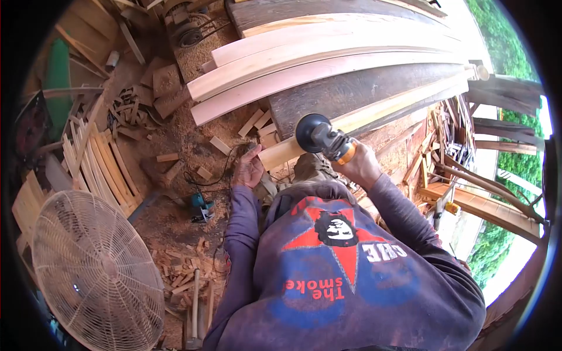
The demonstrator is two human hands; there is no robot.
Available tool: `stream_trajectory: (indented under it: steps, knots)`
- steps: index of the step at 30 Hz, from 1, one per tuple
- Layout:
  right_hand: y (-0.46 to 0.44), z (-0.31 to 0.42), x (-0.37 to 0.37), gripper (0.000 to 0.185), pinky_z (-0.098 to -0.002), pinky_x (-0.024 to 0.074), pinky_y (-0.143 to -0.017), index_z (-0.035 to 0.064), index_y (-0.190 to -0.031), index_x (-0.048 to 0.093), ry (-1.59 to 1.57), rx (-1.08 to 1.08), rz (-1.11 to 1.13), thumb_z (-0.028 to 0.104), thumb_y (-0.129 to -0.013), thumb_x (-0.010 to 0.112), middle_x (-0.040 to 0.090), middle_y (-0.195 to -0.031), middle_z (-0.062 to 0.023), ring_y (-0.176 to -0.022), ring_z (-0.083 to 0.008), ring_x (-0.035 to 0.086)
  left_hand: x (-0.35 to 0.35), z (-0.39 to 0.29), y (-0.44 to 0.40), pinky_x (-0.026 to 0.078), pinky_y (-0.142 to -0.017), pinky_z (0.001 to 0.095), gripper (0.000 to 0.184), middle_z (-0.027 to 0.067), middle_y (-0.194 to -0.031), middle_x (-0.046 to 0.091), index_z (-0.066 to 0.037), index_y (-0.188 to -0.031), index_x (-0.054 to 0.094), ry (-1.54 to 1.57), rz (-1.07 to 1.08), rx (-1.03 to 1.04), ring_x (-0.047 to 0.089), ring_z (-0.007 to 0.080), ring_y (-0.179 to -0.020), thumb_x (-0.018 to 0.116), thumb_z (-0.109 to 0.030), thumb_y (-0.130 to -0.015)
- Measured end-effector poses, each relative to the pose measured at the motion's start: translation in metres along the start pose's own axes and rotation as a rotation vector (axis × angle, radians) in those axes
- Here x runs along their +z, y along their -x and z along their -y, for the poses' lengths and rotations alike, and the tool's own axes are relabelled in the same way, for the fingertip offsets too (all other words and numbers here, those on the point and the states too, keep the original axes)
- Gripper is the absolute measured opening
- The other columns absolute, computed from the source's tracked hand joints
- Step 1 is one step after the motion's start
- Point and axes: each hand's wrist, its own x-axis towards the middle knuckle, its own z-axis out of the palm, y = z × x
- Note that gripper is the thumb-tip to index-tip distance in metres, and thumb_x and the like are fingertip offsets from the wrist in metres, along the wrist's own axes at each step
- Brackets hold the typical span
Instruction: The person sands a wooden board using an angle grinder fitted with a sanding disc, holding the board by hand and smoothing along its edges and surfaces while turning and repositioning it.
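My right hand [360,168] is wrapped around the body of an angle grinder [333,142] fitted with a round black disc [310,132]. The disc is over the near end of a long, pale wooden board [374,116], which lies along the front edge of the dark workbench [328,96]. At the board's near end, my left hand [249,168] grips it from the left, fingers curled against the wood. The grinder partly covers the board, and whether the disc touches the wood I cannot tell.
More long planks [316,64] lie across the bench. A large fan [99,272] stands at lower left, near a stack of wooden strips [102,167]. On the floor are a teal power tool [202,207], a cord, offcuts [252,123], sawdust and a long-handled tool [195,310].
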Motion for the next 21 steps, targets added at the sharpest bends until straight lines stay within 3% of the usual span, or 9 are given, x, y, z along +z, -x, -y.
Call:
stream_trajectory:
  steps: [4, 7, 8, 11, 13, 18, 21]
  knots:
    - [0.003, 0.041, 0.01, 0.049, -0.0475, 0.0597, -0.076, 0.0026, -0.104, 0.068, 0.073, -0.056, 0.091, 0.039, -0.076, 0.085, 0.075, -0.087, -0.0226, -0.083, -0.0416, 0.075, 0.012, 0.003, 0.005, 0.053, -0.1, 0.0346, 0.015, 0.0045, -0.095, 0.075, -0.004, -0.103, 0.075, 0.064, 0.01, 0.014, 0.072, 0.0186, -0.098, 0.077, -0.016, -0.095]
    - [0.004, 0.058, 0.015, 0.054, -0.0471, 0.0605, -0.076, 0.0023, -0.113, 0.067, 0.17, 0.037, 0.247, 0.033, -0.074, 0.088, 0.075, -0.089, -0.0209, -0.084, -0.0402, 0.075, -0.048, 0.016, -0.03, 0.053, -0.097, 0.0341, 0.013, 0.0038, -0.093, 0.073, -0.004, -0.104, 0.073, 0.053, 0.13, -0.118, 0.071, 0.0182, -0.098, 0.073, -0.017, -0.098]
    - [0.004, 0.059, 0.018, 0.055, -0.0481, 0.0603, -0.075, 0.0033, -0.113, 0.066, 0.149, -0.022, 0.252, 0.032, -0.072, 0.087, 0.075, -0.089, -0.0214, -0.083, -0.0405, 0.075, -0.058, 0.018, -0.038, 0.053, -0.097, 0.0339, 0.013, 0.0036, -0.092, 0.072, -0.004, -0.104, 0.073, 0.044, 0.176, -0.166, 0.07, 0.018, -0.098, 0.072, -0.017, -0.099]
    - [0.007, 0.069, 0.016, 0.052, -0.0505, 0.0602, -0.079, 0.001, -0.107, 0.064, 0.153, -0.047, 0.313, 0.037, -0.076, 0.085, 0.075, -0.09, -0.0261, -0.086, -0.0451, 0.074, -0.044, 0.03, -0.032, 0.053, -0.094, 0.0331, 0.014, 0.0043, -0.097, 0.071, -0.005, -0.107, 0.071, 0.052, 0.178, 0.046, 0.069, 0.0162, -0.1, 0.069, -0.017, -0.102]
    - [0.015, 0.07, 0.005, 0.052, -0.0531, 0.0594, -0.081, 0.0011, -0.109, 0.064, 0.152, -0.104, 0.303, 0.036, -0.076, 0.084, 0.075, -0.09, -0.0261, -0.087, -0.0465, 0.074, -0.004, 0.014, -0.006, 0.054, -0.094, 0.033, 0.015, 0.005, -0.103, 0.072, -0.005, -0.108, 0.072, 0.082, 0.129, 0.008, 0.069, 0.0159, -0.103, 0.07, -0.018, -0.101]
    - [0.013, 0.012, -0.037, 0.057, -0.0501, 0.0606, -0.079, 0.0034, -0.116, 0.065, 0.22, 0.031, 0.261, 0.035, -0.073, 0.085, 0.075, -0.089, -0.0248, -0.086, -0.0441, 0.075, 0.024, 0.0, 0.018, 0.055, -0.095, 0.0346, 0.019, 0.0045, -0.107, 0.074, -0.005, -0.109, 0.073, -0.159, -0.074, 0.191, 0.07, 0.0169, -0.105, 0.074, -0.022, -0.099]
    - [0.008, -0.04, -0.069, 0.051, -0.0444, 0.0614, -0.077, 0.0037, -0.115, 0.068, 0.101, 0.064, 0.1, 0.029, -0.073, 0.084, 0.076, -0.088, -0.021, -0.082, -0.0367, 0.077, 0.03, -0.006, 0.028, 0.056, -0.09, 0.0331, 0.027, 0.0041, -0.107, 0.073, -0.005, -0.11, 0.073, -0.235, -0.101, 0.208, 0.069, 0.0158, -0.103, 0.073, -0.03, -0.101]
